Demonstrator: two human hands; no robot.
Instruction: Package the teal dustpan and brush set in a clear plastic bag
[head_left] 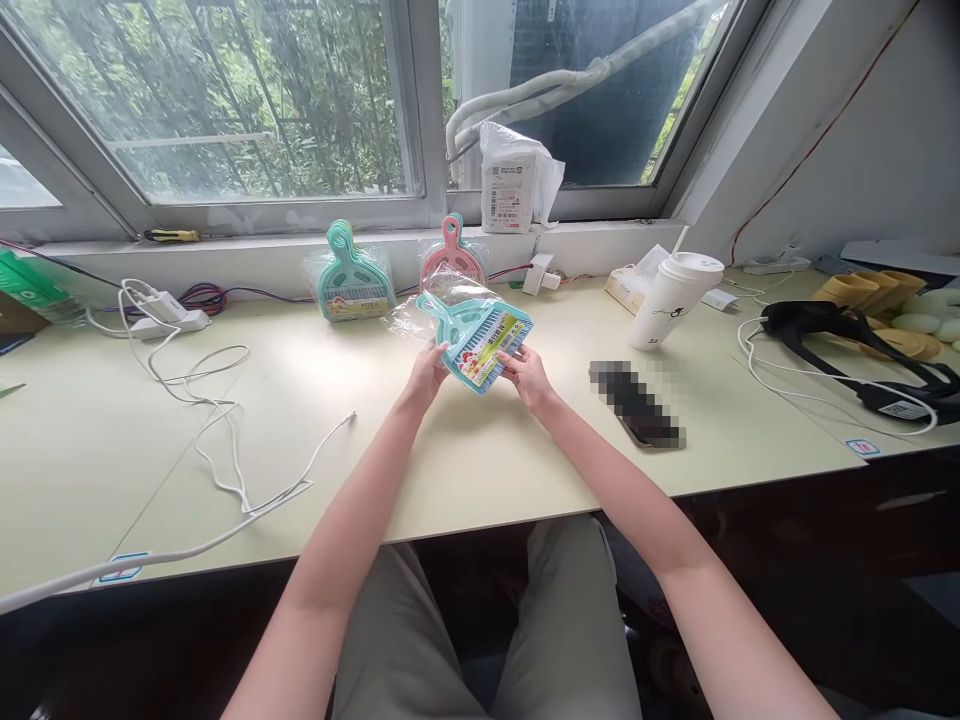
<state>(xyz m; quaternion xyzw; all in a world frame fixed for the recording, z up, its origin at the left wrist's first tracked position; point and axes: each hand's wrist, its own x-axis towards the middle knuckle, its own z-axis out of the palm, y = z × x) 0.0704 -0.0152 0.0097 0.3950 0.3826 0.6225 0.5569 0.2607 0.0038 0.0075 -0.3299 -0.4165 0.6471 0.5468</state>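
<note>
I see legs [581, 620] parted, bare left arm [341, 520] and right arm [637, 505] stretched forward; left hand [429, 375] and right hand [527, 380] face each other, fingers [509, 363] bent in a grip.

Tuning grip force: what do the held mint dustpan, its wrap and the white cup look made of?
Mint dustpan: likely molded plastic, smooth; even color, rounded outline.
Clear wrap: probably thin plastic film, glossy; see-through, with creases and highlights.
White cup: perhaps coated paper, smooth; printed mark, but plastic isn't ruled out.
</note>
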